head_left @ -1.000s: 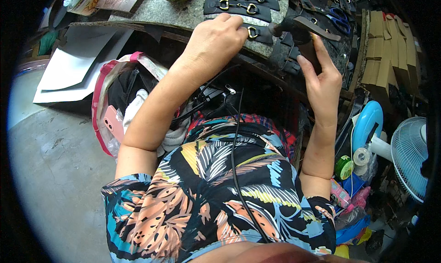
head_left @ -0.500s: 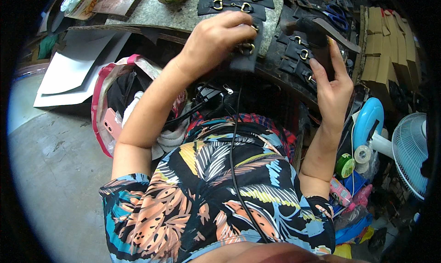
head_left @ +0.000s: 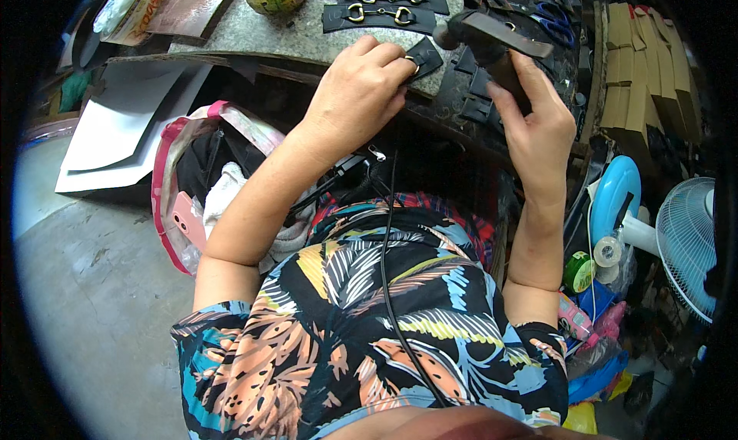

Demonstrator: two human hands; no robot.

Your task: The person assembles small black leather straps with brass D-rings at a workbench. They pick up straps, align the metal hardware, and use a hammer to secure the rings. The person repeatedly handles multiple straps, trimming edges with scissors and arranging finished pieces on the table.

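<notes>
Black and leather-looking, the short strip [head_left: 428, 59] juts out past the fingers of your left hand [head_left: 360, 90], right at the near edge of the grey stone slab [head_left: 246, 34], and you have it in a close pinch, though your fingertips are partly hidden behind your knuckles. Over on the other side, your right hand [head_left: 540, 129] is wrapped snugly around the handle of a hammer [head_left: 492, 37], its head up beside that strip and apart from it, as far as this angle tells. And look beyond your knuckles: a nearer strip [head_left: 380, 24] and a farther strip [head_left: 432, 1] lie flat, side by side, each wearing its gold-coloured double-ring fitting, so those two look done, I'd judge. The one you're holding shows a bit of gold-coloured metal too; whether it's fully fastened, I can't tell with your hand covering most of it. Off to the right, dark pieces [head_left: 475, 83] crowd the bench, and whether they're finished or waiting isn't clear from here.
</notes>
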